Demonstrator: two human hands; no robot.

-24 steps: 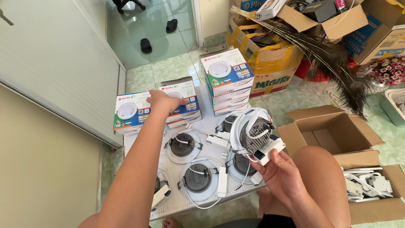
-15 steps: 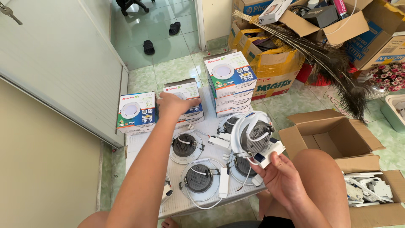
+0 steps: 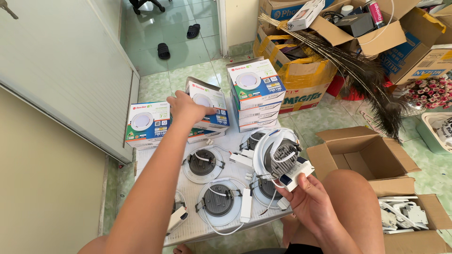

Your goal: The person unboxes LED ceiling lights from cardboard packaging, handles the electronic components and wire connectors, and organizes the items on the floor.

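While the left hand closes its fingers over a tilted light box at upper centre of the frame, the right hand grips a recessed downlight with its white driver, lower right, above the white table.

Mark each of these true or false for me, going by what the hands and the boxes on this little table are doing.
1. The left hand grips the top box of the middle stack. True.
2. The right hand is empty. False: it holds a round downlight with its white driver block.
3. The lamps lying on the white table rest with their backs up. True.
4. The open cardboard box beside the knee is packed full. False: its inside looks empty.
5. Three stacks of lamp boxes stand at the table's far end. True.
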